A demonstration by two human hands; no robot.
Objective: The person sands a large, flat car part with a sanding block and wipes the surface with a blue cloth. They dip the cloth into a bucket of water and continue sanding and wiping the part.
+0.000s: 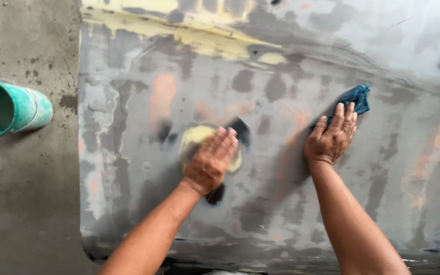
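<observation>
Far left there's a green bucket [7, 107] lying tipped on its side on the concrete floor [24, 203], mouth toward the camera, well away from both hands and not in play.

Next to it is the car body panel [143, 66], and it's a proper patchwork: grey primer, dark bare spots, pinkish rub-through areas, and a streaky band of yellow filler along the top edge. My read is that the sanding is mid-way at best. A lot of the surface looks knocked down and wet, but the round yellow filler patch [195, 136] in the middle is plainly not blended in yet, and the top strip looks untouched.

The left hand [211, 162] sits right on that yellow patch, palm down, fingers together and pressed flat. A dark edge peeks out past the fingertips and below the wrist, probably a sheet of sandpaper [240, 128] under the palm, though most of it is hidden so I can't swear to it. Forearm comes up from bottom centre, wrist fairly straight.

Further right, the right hand [330, 138] is also flat on the panel, fingers extended and pinning a blue rag [357, 98] under the fingertips. That arm reaches up from the bottom right corner, elbow out of view.
</observation>
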